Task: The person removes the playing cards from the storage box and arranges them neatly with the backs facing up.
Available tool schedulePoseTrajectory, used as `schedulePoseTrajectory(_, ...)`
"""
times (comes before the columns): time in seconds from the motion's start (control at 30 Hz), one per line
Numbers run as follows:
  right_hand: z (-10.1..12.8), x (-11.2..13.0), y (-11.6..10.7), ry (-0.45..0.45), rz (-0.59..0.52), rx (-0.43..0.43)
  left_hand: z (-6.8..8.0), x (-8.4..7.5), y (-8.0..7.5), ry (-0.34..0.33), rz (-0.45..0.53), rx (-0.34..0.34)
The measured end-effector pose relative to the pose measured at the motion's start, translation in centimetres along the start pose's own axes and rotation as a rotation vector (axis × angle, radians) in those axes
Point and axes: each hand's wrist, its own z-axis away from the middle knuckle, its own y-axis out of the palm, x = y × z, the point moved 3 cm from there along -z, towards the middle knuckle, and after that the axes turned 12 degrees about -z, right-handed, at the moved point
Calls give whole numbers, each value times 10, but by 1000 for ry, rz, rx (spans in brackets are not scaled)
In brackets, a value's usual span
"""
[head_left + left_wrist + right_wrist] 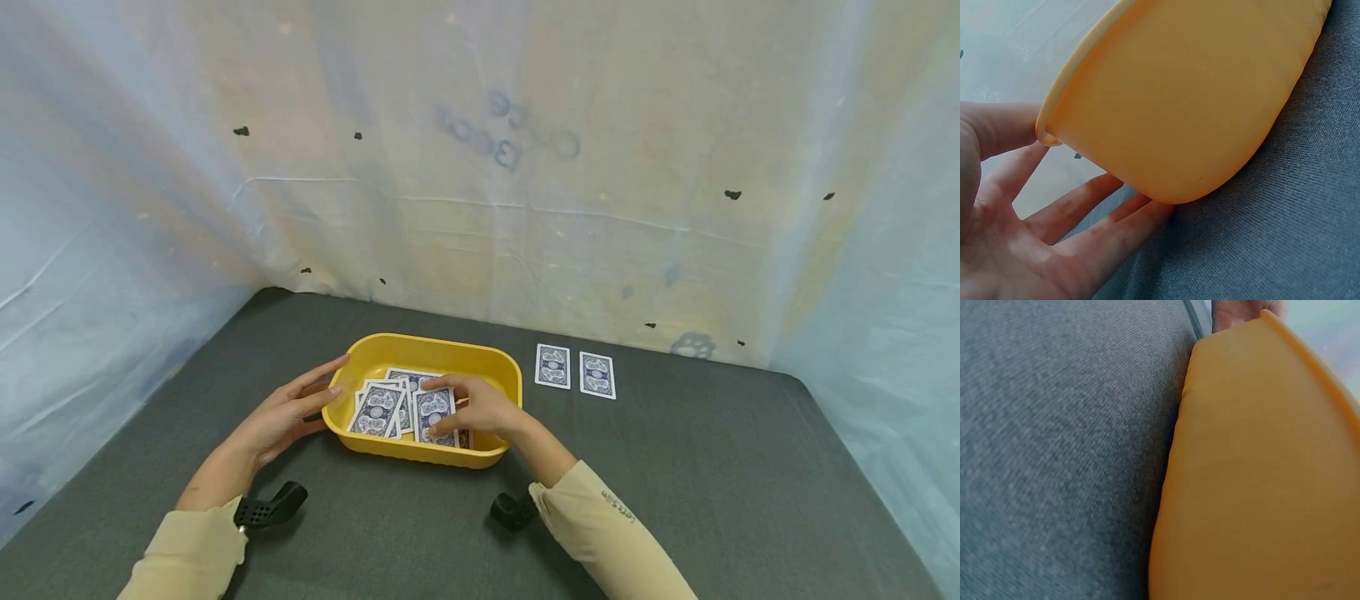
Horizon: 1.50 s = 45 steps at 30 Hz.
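A yellow plastic tray (420,343) stands on the dark cloth, with several blue-backed playing cards (377,410) lying overlapped inside it. At the tray's left end is my left hand (281,417), its thumb on the rim and its fingers (1110,240) spread against the outer wall. My right hand (480,406) reaches over the tray's right side and holds a face-down playing card (431,406) between thumb and fingers, above other cards. The right wrist view is mostly filled by the tray's outer wall (1254,469); the right hand does not show there.
Two more blue-backed cards, a left one (552,367) and a right one (597,375), lie face down side by side, right of the tray. Dark grey cloth (712,483) covers the table. A pale plastic sheet (637,125) hangs behind and at both sides.
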Motion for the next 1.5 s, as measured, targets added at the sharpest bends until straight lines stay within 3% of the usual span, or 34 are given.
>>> schedulePoseTrajectory(0.2,0,-1,1,-4,-18,44,0,-2,1,2,-4,0)
schedulePoseTrajectory(0.4,1,-1,-1,6,-10,35,-1,-2,2,-8,1,-2)
schedulePoseTrajectory(0.83,4,9,-6,-163,-99,-116,-3,2,0,5,-5,6)
schedulePoseTrajectory(1.03,9,11,-14,-186,-164,-167,-3,3,1,0,-1,3)
schedulePoseTrajectory(1.5,22,13,-33,-231,-174,-234,-2,2,1,5,-13,3)
